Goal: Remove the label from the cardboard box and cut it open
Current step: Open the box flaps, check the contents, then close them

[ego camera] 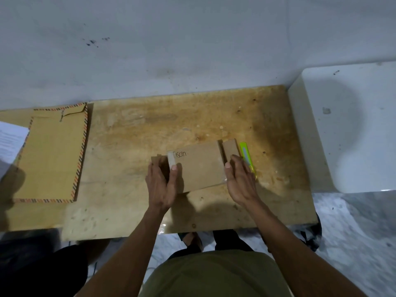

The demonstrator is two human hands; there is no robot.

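A flat brown cardboard box (200, 166) lies on the wooden table, with handwriting near its far left corner and end flaps sticking out on both sides. My left hand (161, 184) grips its left end, thumb on top beside a pale strip (171, 158) along that edge. My right hand (241, 180) holds the right end, fingers over the right flap. A bright yellow-green utility knife (246, 156) lies on the table just right of the box, partly hidden under my right hand.
A large brown envelope (51, 155) with a striped border lies at the table's left, with white printed paper (10, 142) beside it. A white plastic surface (347, 127) abuts the table's right side. A grey wall runs behind. The table's front edge is near my body.
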